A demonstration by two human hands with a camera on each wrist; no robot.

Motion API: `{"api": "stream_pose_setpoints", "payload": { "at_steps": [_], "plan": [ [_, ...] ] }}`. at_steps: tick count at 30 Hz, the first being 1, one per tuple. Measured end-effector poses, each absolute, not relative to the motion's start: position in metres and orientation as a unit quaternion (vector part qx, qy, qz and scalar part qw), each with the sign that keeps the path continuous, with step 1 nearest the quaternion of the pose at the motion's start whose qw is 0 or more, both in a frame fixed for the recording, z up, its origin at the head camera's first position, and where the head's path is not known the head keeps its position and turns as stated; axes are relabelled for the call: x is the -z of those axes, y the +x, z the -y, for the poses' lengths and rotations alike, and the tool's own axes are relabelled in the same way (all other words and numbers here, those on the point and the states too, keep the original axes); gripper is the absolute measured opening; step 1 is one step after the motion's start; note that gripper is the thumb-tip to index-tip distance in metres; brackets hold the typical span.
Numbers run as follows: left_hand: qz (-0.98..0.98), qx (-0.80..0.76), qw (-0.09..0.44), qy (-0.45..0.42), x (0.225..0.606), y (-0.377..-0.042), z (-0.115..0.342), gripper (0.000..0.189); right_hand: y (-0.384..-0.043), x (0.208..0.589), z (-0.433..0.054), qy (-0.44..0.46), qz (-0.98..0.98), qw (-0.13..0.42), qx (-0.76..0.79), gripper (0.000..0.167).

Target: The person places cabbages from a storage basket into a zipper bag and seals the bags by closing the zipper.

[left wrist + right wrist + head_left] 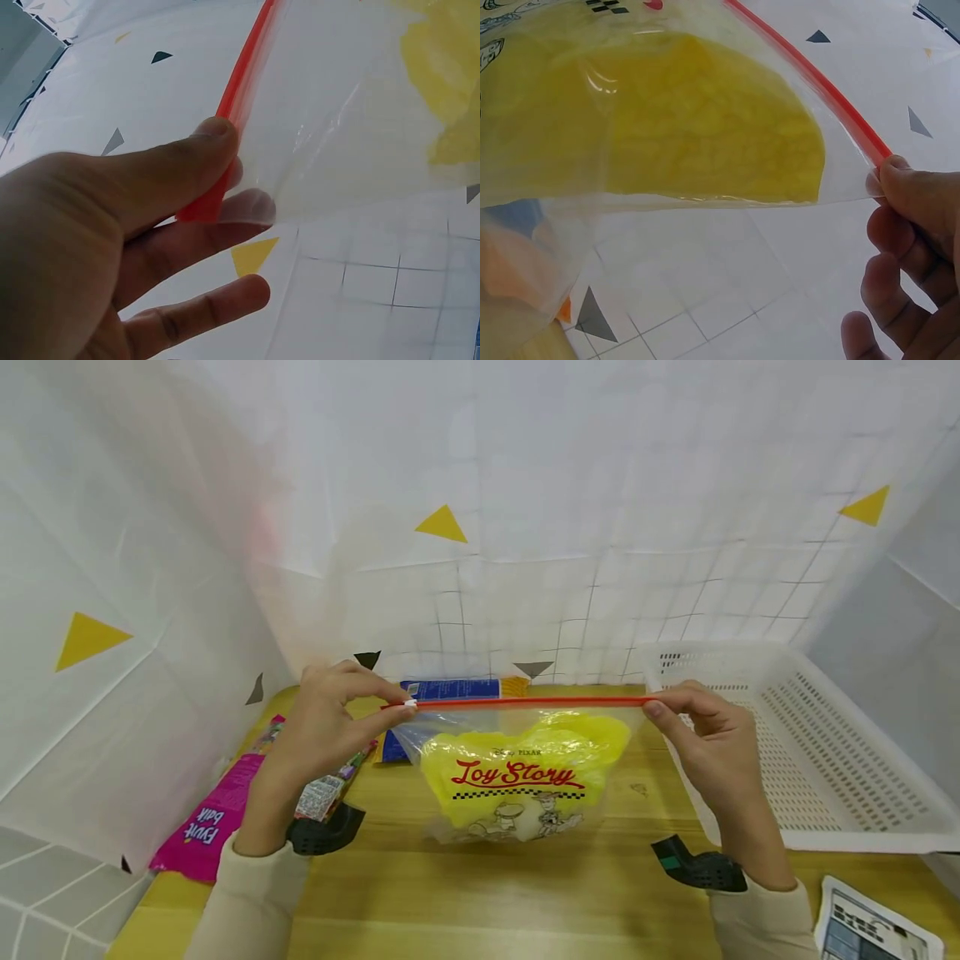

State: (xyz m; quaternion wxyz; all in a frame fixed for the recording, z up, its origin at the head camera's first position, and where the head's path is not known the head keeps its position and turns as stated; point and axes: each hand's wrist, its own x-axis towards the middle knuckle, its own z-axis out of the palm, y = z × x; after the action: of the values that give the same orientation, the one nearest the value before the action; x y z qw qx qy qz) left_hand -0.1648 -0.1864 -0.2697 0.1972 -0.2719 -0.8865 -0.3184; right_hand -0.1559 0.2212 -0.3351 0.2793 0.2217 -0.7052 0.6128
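Observation:
A clear zip bag [517, 827] printed "Toy Story" hangs upright over the table, its red zip edge [525, 702] stretched level between both hands. Inside it is something soft-looking and bright yellow [442, 768]. My left hand [322, 718] pinches the left end of the zip edge between thumb and fingers, where a small white slider [410, 703] sits. At the opposite end, my right hand [708, 735] pinches the corner of the zip edge; the right wrist view shows thumb and index finger [889, 229] there, the other fingers loosely bent.
A white perforated basket [690, 793] stands at the right on the wooden table [420, 910]. At the left lie a pink packet [217, 810] and another colourful packet [322, 793]. Behind the bag is a blue packet [450, 690]. A printed pouch [870, 927] lies at the front right.

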Motion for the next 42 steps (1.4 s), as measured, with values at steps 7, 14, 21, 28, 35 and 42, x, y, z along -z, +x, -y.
{"api": "stream_pose_setpoints", "payload": {
  "at_steps": [7, 14, 21, 28, 35, 42],
  "plan": [
    [0.889, 0.318, 0.199, -0.262, 0.27, -0.165, 0.187, 0.007, -0.155, 0.336, -0.228, 0.221, 0.698, 0.281, -0.62, 0.011],
    [0.886, 0.355, 0.184, -0.234, 0.275, -0.165, 0.185, 0.008, -0.152, 0.331, -0.228, 0.185, 0.728, 0.268, -0.603, 0.01],
    [0.854, 0.479, 0.135, -0.153, 0.318, -0.171, 0.175, 0.025, -0.148, 0.33, -0.229, 0.143, 0.764, 0.241, -0.581, 0.011],
    [0.76, 0.619, 0.126, -0.153, 0.354, -0.177, 0.163, 0.018, -0.145, 0.329, -0.229, 0.149, 0.777, 0.218, -0.572, 0.008],
    [0.713, 0.658, 0.162, -0.179, 0.306, -0.182, 0.171, 0.016, -0.124, 0.312, -0.218, 0.158, 0.835, 0.149, -0.505, 0.009],
    [0.837, 0.513, 0.112, -0.153, 0.259, -0.224, 0.164, 0.031, -0.134, 0.322, -0.203, 0.09, 0.869, -0.021, -0.486, 0.025]
  ]
}}
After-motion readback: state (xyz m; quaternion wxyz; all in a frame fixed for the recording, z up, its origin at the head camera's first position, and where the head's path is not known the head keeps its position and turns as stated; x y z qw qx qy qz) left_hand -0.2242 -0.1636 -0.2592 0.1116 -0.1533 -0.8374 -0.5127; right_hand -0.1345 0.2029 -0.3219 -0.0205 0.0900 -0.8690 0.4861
